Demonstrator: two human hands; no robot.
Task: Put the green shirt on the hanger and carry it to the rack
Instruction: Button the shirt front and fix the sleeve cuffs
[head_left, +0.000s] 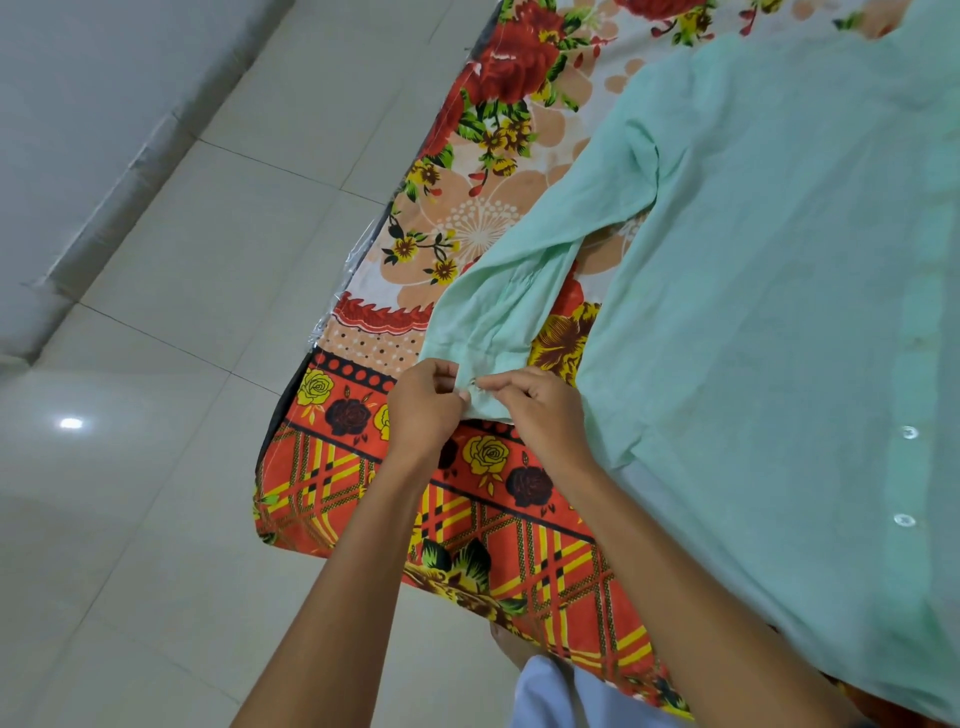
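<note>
Thin, wrinkled pale-green cotton shirt (753, 270) flat on floral bedsheet (483, 171), left hand (423, 410) and right hand (540, 410) fingers curled, pinching sleeve cuff (480, 402)

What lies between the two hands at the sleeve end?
In the head view, only the cuff of the green shirt lies between the left hand and right hand; both pinch it.

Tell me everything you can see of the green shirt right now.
The green shirt is pale mint, of thin, slightly creased cloth. It lies spread flat on a floral bedsheet, partly cut off by the frame's right edge. Two white buttons show along its front strip. One long sleeve stretches toward the bed's near edge, where the left hand and the right hand both pinch the cuff. No hanger is in view.
</note>
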